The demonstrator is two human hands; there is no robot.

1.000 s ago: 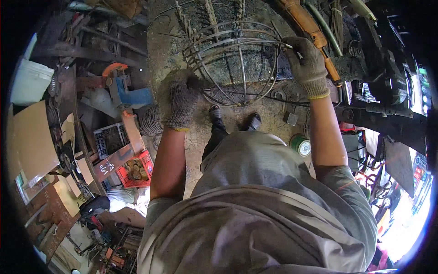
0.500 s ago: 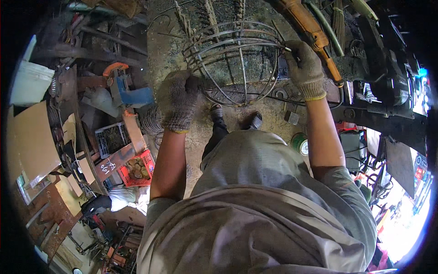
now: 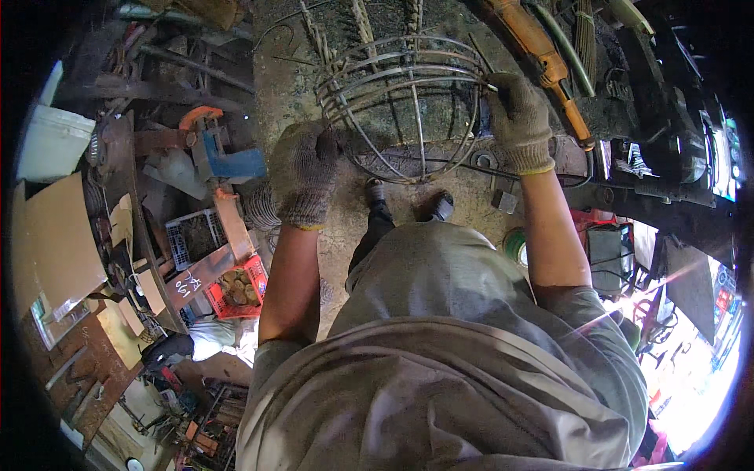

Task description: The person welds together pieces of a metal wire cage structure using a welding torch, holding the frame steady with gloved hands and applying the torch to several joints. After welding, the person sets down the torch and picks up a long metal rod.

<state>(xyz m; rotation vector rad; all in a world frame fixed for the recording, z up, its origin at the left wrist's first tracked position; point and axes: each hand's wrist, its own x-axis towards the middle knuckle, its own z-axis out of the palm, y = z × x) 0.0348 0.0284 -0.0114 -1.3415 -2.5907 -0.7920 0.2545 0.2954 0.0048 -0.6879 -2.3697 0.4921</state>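
Note:
A rounded, cage-like frame of bent metal rods (image 3: 415, 110) leans over the edge of the dark worktable (image 3: 287, 94). My left hand (image 3: 305, 173), in a grey knitted glove, is closed at the frame's left side; its fingertips are partly hidden. My right hand (image 3: 521, 122), gloved the same way, is closed at the frame's upper right, where the rods' ends meet. A short pale tip shows between its thumb and fingers. Twisted metal bars (image 3: 364, 23) lie on the table behind the frame.
An orange long-bodied power tool (image 3: 534, 47) lies on the table, right of the frame. To the left are a blue clamp-like tool (image 3: 232, 162), a red crate (image 3: 238, 290) and cardboard (image 3: 63, 235). A metal block (image 3: 503, 202) sits below my right hand.
My right hand has shifted slightly left and down, staying at the frame's upper right. My left hand and the frame have barely moved.

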